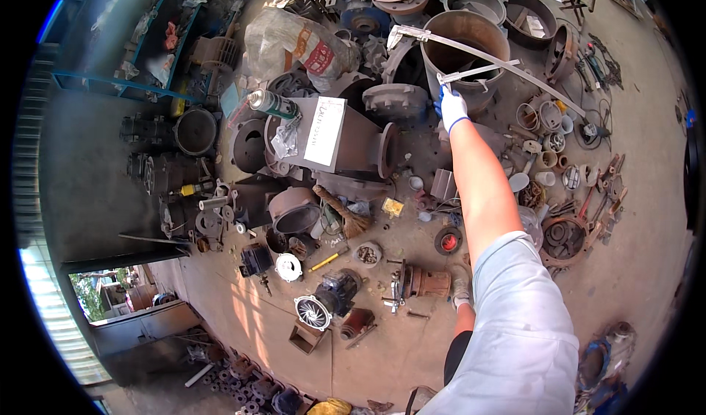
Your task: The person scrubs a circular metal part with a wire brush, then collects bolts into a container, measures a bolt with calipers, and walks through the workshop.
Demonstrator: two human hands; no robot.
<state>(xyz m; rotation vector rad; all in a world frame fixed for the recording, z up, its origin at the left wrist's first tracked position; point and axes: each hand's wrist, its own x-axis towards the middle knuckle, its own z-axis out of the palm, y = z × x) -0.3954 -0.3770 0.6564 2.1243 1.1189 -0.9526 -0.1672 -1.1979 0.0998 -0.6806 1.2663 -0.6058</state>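
The right hand (454, 110), in a white and blue glove, is touching the near end of the smaller slide caliper (478, 71), which is lying over the open mouth of the rusty steel drum (482, 29); I cannot tell whether its fingers are closing fully, and the left hand is not showing. The handling seems to be standing at contact: the long slide caliper (476, 53) is also spanning the drum, but no reading is visible, and whether the smaller one is being lifted or laid down remains unclear. The long beam is overhanging the rim on both sides, so sideways room looks tight there. The round flanged cover (396, 100) is crowding the left, the ring-shaped castings (550, 113) are sitting to the right, and bare concrete floor (640, 165) is opening out beyond the angle grinder (594, 130).
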